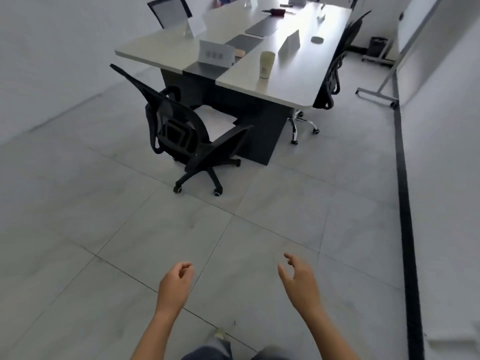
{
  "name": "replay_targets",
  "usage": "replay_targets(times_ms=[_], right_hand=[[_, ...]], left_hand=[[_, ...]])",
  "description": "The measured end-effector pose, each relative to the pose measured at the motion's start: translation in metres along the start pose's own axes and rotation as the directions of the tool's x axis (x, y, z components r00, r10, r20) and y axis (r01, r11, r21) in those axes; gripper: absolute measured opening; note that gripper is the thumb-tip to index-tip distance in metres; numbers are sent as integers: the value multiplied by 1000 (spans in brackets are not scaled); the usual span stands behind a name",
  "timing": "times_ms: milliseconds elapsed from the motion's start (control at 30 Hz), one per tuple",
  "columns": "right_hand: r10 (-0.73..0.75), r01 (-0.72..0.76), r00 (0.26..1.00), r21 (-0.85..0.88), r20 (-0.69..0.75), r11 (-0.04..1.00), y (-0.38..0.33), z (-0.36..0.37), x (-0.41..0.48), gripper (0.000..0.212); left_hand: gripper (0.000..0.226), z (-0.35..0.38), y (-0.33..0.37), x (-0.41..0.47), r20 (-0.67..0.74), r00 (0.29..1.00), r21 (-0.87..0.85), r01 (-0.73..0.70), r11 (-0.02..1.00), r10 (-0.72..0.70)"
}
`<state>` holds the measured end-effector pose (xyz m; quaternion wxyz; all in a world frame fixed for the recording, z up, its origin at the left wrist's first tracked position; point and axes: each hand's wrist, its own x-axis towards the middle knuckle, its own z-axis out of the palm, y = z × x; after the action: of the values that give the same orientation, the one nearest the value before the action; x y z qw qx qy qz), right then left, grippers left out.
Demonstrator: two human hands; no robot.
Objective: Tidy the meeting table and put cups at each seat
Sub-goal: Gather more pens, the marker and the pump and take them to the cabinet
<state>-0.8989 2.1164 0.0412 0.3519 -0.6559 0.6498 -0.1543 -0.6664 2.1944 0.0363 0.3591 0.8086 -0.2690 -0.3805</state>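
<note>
One paper cup point(267, 64) stands upright on the near right part of the meeting table point(285, 84), close to the near edge and well apart from both hands. It is the only cup that shows.

The left hand point(176, 281) and the right hand point(298, 279) hang over the tiled floor point(104, 229) in the near foreground. Both are empty. The left fingers are loosely curled towards the palm, while the right fingers are spread a little and slightly bent.

Three black mesh office chairs show:
- The near chair point(181, 131) is pulled out from the table's near left corner and turned askew, and stands between the person and that side of the table.
- The right chair point(333, 74) is tucked against the right edge.
- The far chair point(168, 11) is on the left side.

On the table are several white tent cards. One card point(215, 54) stands on the dark centre strip and another card point(289, 44) stands just beyond the cup. The farther ones are too blurred to count.

Two flat grey slabs, possibly closed laptops point(261, 28), lie along the centre. A dark round object point(317, 39) sits near the right edge, and a dark red cylinder point(276, 12) lies far back.

A whiteboard stand point(384, 81) and a black bin point(378, 46) are at the right, and a black floor strip point(405, 203) runs along that side.
</note>
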Motion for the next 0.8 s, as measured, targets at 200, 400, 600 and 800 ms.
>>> replay_targets(times_ms=[200,400,600,800], right_hand=[[318,-302,938,123,-136,945,61,-39,12,38],[367,-342,909,150,-199,928,110,-101,85,36],[332,-308,893,125,-304,943,164,-222,178,30],[418,-371,856,202,-303,906,204,-277,249,28]], left_hand=[[12,76,49,50,209,977,134,1,991,-30],[10,190,145,95,336,937,183,-167,969,98],[9,336,246,100,467,859,158,-314,936,210],[11,427,311,90,634,727,210,-490,846,264]])
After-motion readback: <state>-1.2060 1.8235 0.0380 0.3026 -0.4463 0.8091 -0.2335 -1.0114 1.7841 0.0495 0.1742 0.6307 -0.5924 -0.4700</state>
